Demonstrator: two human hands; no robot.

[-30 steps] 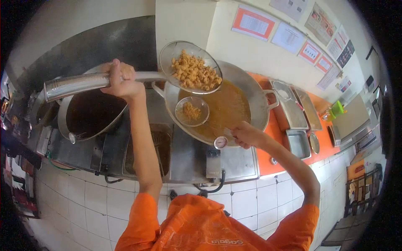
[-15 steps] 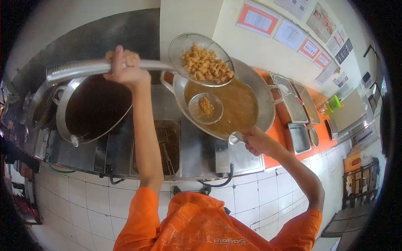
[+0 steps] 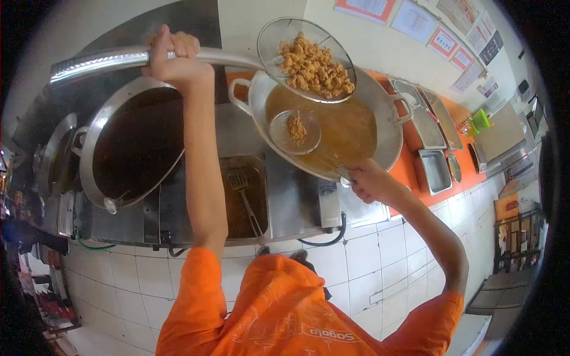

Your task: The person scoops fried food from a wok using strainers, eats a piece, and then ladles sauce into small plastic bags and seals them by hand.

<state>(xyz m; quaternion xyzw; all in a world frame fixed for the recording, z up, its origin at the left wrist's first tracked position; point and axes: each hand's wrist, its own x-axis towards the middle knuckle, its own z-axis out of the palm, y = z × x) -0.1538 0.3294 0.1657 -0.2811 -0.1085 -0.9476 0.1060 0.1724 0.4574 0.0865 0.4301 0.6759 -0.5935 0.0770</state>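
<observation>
My left hand (image 3: pixel 181 62) is closed around the long metal handle of a large round wire skimmer (image 3: pixel 268 44). Golden-brown fried pieces (image 3: pixel 317 66) are heaped in its basket, which hangs above the far side of a wide wok (image 3: pixel 389 139). Brown oil (image 3: pixel 350 127) fills the wok's bottom. Near its left side lies a smaller mesh strainer (image 3: pixel 280 132) with a little pile of brown crumbs (image 3: pixel 297 126). My right hand (image 3: pixel 377 181), at the wok's near rim, is wrapped around a thin handle leading towards that strainer. A round dial (image 3: pixel 345 182) sits beside those fingers.
A second wok (image 3: pixel 89 157) with dark oil stands on the left, a dial thermometer (image 3: pixel 111 205) at its rim. Between the woks a slotted spatula (image 3: pixel 243 190) rests in a sunken tray. Metal pans (image 3: pixel 435 170) and a green container (image 3: pixel 480 120) are on the orange counter.
The large skimmer has shifted a little up and to the right, still loaded with fried pieces. The view has tilted slightly downwards. My right hand keeps its hold near the wok's rim.
</observation>
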